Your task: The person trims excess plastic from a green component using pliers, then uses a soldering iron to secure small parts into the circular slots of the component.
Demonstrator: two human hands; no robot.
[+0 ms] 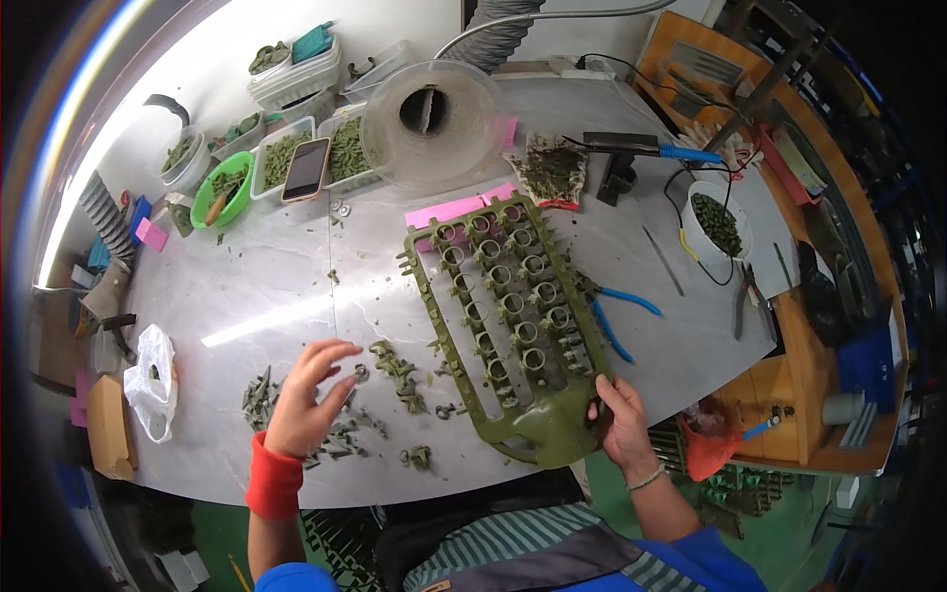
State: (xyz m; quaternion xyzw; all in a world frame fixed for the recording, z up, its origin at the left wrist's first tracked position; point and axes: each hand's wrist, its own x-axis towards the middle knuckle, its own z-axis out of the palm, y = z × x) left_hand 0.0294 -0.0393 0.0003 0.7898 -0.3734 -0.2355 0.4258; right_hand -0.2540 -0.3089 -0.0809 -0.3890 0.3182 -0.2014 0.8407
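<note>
My right hand (623,422) grips the near right corner of an olive-green frame (557,429), thumb on top. Rows of rings run along the frame's inner bars, and small stubs stick out from its sides. Its near end is a broad solid piece, tilted towards me. My left hand (308,403), with a red band at the wrist, hovers left of the frame, fingers apart and nothing in them. Beside it on the table lie a cluster of green pieces (398,375), a smaller green piece (418,457) and loose dark green slivers (258,397).
Blue-handled pliers (626,296) lie right of the frame, near a white tub (718,222) of green pieces. A clear round basin (395,148), a phone (306,170) and a green bowl (223,191) stand at the back. A white plastic bag (155,385) sits far left.
</note>
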